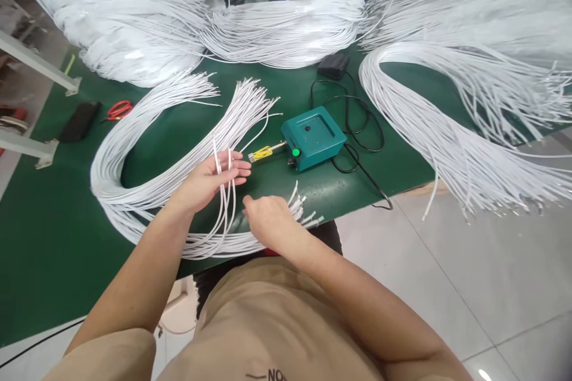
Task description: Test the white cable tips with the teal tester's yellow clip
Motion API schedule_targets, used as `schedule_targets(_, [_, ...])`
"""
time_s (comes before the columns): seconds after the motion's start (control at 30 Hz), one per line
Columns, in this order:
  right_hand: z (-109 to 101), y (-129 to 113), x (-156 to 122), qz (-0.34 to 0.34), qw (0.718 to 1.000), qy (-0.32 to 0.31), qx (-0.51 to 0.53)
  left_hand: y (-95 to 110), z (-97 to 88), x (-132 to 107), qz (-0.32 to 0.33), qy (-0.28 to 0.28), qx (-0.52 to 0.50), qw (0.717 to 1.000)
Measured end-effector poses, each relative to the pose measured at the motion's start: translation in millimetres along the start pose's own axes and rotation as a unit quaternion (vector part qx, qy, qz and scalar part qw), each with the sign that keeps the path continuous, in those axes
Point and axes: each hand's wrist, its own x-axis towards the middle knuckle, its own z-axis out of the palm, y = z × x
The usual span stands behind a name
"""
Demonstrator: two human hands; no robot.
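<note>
A looped bundle of thin white cables [134,149] lies on the green table [53,238] in front of me. My left hand [210,181] holds a few white cable ends [223,161] upright between its stretched fingers. My right hand [268,220] rests closed over the other cut ends [304,205] of the bundle near the table's front edge. A small teal box [313,137] with a green button stands just beyond both hands, with a yellow-handled tool [263,153] sticking out of its left side.
Large heaps of white cables [125,24] cover the back and the right [447,131] of the table. A black pedal [333,64] with a black cord, red scissors [118,110] and a black case [80,122] lie on the table. Another person sits at the far edge.
</note>
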Motion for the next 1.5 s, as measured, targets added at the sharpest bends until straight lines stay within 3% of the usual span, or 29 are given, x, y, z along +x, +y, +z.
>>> schedule_targets(0.13, [-5,1,7,0.079,0.980,-0.021,0.183,3,8.4,-9,0.021,-0.047,-0.031,0.998])
schedule_targets(0.3, [-6,4,18,0.090,0.890,-0.039,0.446,1,13.3,-14,0.050,-0.053,-0.058,0.996])
schedule_targets(0.53, [6,1,24,0.155,0.808,0.012,0.568,-3,5.0,-17,0.052,0.008,-0.044,0.998])
schedule_targets(0.6, [4,2,26,0.166,0.809,0.020,0.564,-7,4.5,-16,0.063,0.044,-0.001,0.997])
schedule_targets(0.73, [-9,10,29,0.115,0.900,0.030,0.419,-14,6.8,-12,0.075,0.063,0.059,0.993])
schedule_targets(0.8, [-18,17,31,0.114,0.926,0.047,0.357,-15,7.8,-9,0.082,0.076,0.065,0.992])
schedule_targets(0.93, [-28,27,41,0.164,0.892,0.105,0.407,-17,9.0,-9,0.093,0.105,0.082,0.987])
schedule_targets(1.1, [-22,23,51,0.162,0.863,0.131,0.460,-19,13.2,-11,0.101,0.125,0.119,0.980])
schedule_targets(1.17, [-19,20,52,0.159,0.835,0.141,0.508,-20,14.4,-11,0.101,0.113,0.107,0.983])
schedule_targets(1.37, [-17,20,52,0.165,0.714,0.133,0.667,-23,11.6,-7,0.089,0.088,0.063,0.990])
schedule_targets(1.5, [-13,19,52,0.177,0.611,0.083,0.767,-25,9.4,-7,0.092,0.094,0.059,0.990])
